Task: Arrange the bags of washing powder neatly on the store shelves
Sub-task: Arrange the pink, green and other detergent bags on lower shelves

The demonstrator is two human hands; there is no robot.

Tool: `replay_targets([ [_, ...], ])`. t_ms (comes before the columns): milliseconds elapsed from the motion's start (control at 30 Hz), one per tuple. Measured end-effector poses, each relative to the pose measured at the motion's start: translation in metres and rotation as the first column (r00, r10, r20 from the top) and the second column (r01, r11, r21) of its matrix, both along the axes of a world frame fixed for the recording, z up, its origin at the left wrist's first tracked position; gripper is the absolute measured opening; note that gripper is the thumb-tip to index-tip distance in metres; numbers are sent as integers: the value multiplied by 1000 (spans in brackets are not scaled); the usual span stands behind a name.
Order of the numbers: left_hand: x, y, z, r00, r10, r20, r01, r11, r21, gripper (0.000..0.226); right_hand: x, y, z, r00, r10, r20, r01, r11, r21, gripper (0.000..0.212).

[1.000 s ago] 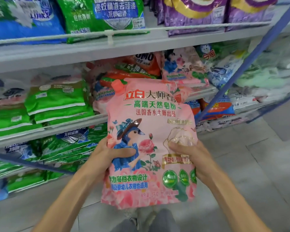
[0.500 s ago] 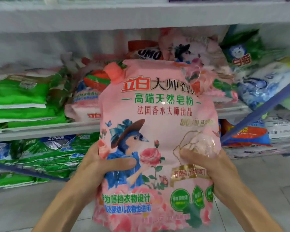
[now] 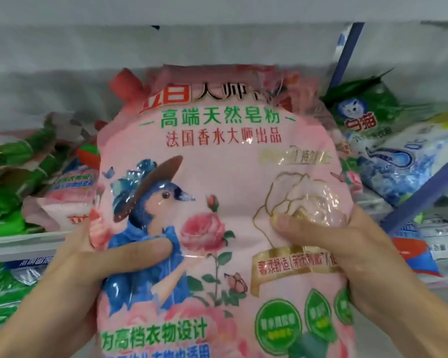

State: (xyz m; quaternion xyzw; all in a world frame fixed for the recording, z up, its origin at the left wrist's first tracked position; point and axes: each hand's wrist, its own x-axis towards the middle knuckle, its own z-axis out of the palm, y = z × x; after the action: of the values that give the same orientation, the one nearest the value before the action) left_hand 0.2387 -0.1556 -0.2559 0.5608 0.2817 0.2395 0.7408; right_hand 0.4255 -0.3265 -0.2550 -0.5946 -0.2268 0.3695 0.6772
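Green bags (image 3: 8, 182) lie at the left end of the shelf (image 3: 16, 245). The left hand (image 3: 88, 270) grasps the left edge of the pink washing-powder bag (image 3: 217, 202), thumb across its front; the bag is held upright before the shelf's front edge. The right hand (image 3: 347, 254) grasps its right edge. Blue-white bags (image 3: 409, 164) lie at the shelf's right end.

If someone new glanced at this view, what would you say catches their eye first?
The pink bag of washing powder fills the middle of the view, printed with a hatted blue bird and roses. The left hand grips its left edge and the right hand its right, thumbs across the front. Behind, green bags lie on the shelf at left, a blue-and-white bag at right.
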Motion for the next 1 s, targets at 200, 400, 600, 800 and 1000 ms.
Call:
replay_targets([
  [200, 104, 33, 49, 983, -177, 49, 176, 984, 29, 26, 102, 32, 38, 979, -145, 143, 144, 989, 18, 64],
  [400, 184, 64, 40, 995, -91, -39, 96, 983, 157, 62, 187, 68, 27, 975, -137, 173, 160, 978, -131, 7],
  [600, 171, 28, 30, 963, 102, -251, -42, 972, 231, 78, 198, 56, 21, 877, -395, 272, 454, 867, -204, 88],
  [800, 223, 28, 30, 975, 212, -72, -185, 944, 274, 41, 201, 65, 36, 785, -378, 490, 504, 850, -154, 43],
  [1000, 208, 15, 16, 988, 149, -50, -124, 934, 334, 38, 154, 69, 37, 460, -48, 886, 661, 685, -306, 58],
])
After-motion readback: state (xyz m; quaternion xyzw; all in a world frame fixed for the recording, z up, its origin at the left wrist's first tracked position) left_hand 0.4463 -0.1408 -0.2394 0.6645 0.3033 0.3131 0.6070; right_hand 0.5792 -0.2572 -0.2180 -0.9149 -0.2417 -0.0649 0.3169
